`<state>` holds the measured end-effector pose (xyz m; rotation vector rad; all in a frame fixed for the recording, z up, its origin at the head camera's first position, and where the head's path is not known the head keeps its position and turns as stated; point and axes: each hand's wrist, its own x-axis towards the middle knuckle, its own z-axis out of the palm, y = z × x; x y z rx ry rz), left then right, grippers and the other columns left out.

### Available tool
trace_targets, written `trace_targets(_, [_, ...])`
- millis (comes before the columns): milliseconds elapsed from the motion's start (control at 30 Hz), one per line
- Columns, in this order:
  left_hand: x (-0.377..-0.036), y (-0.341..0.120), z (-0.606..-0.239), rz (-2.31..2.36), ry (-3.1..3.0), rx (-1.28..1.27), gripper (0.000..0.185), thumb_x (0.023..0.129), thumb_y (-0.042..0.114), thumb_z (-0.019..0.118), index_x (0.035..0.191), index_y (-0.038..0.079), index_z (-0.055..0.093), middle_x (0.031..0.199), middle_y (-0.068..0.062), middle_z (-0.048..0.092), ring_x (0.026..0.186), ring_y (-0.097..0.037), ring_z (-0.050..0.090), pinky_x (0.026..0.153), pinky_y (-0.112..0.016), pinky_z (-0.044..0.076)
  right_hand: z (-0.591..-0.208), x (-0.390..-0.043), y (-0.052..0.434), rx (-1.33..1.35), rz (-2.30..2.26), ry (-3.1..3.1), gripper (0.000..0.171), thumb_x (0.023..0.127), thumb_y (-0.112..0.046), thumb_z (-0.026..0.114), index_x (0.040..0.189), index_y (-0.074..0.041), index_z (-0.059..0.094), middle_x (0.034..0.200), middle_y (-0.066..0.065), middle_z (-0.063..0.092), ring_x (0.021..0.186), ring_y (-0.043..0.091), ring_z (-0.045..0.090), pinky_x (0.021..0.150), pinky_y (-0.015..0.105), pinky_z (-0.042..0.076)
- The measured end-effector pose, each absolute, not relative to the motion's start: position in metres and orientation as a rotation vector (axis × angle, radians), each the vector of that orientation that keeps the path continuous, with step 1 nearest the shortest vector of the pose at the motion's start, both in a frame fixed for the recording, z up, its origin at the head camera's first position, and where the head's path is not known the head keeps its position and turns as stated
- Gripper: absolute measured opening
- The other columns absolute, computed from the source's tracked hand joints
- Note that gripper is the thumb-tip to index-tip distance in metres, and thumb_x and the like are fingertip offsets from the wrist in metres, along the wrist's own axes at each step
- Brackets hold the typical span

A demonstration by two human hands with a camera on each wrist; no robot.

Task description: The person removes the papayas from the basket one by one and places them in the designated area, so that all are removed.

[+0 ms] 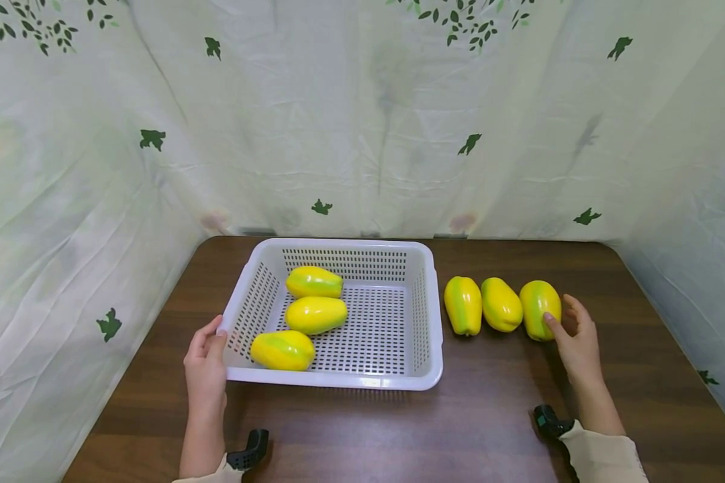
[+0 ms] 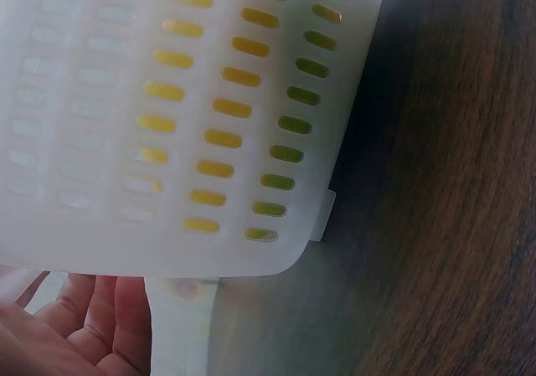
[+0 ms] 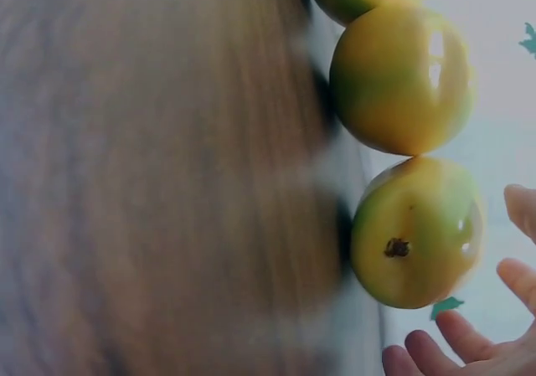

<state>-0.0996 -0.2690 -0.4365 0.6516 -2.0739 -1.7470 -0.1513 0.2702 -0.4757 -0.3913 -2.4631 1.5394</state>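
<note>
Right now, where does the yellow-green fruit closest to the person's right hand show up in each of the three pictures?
Head view: the rightmost fruit lies right of centre on the table, last of three in a row, at the right hand.
Left wrist view: not in it; only the white basket wall shows.
Right wrist view: lower right, stem end facing the camera, beside the fingers.
Shared landmark: the dark wooden table.

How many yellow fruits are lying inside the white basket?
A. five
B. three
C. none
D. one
B, the head view shows three yellow-green fruits lying in the white basket, while three more sit outside on the table to its right.
</note>
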Motion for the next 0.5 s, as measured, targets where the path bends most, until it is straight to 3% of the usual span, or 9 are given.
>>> trace_targets(133, [-0.1, -0.27, -0.437, -1.763, -2.061, 0.651, 0.041, 0.093, 0.036, 0.044, 0.13, 0.02, 0.046, 0.128, -0.007, 0.047, 0.107, -0.022, 0.045, 0.096, -0.041, 0.035, -0.469, -0.15, 0.268, -0.397, 1.513, -2.423, 0.061, 0.091, -0.034, 0.051, 0.142, -0.011, 0.025, 0.136, 0.024, 0.025, 0.124, 0.041, 0.022, 0.097, 0.058, 0.02])
trace_targets(300, [-0.1, -0.27, -0.439, -1.756, -2.046, 0.619, 0.042, 0.092, 0.038, 0.046, 0.13, 0.019, 0.047, 0.126, -0.007, 0.048, 0.104, -0.02, 0.047, 0.095, -0.036, 0.037, -0.472, -0.155, 0.27, -0.383, 1.475, -2.39, 0.061, 0.089, -0.038, 0.053, 0.141, -0.02, 0.028, 0.136, 0.02, 0.028, 0.127, 0.036, 0.024, 0.1, 0.054, 0.02])
trace_targets(367, [-0.1, -0.27, -0.439, -1.744, -2.061, 0.62, 0.043, 0.092, 0.038, 0.045, 0.13, 0.019, 0.047, 0.125, -0.008, 0.048, 0.104, -0.02, 0.047, 0.095, -0.04, 0.036, -0.479, -0.158, 0.273, -0.353, 1.449, -2.376, 0.061, 0.088, -0.04, 0.053, 0.141, -0.025, 0.028, 0.136, 0.018, 0.029, 0.128, 0.034, 0.024, 0.101, 0.052, 0.019])
trace_targets(500, [-0.1, -0.271, -0.44, -1.743, -2.067, 0.61, 0.045, 0.092, 0.038, 0.044, 0.131, 0.016, 0.045, 0.126, -0.01, 0.048, 0.106, -0.023, 0.046, 0.096, -0.041, 0.035, -0.474, -0.159, 0.268, -0.274, 1.442, -2.339, 0.061, 0.088, -0.036, 0.055, 0.14, -0.025, 0.028, 0.136, 0.016, 0.03, 0.128, 0.032, 0.024, 0.103, 0.048, 0.017])
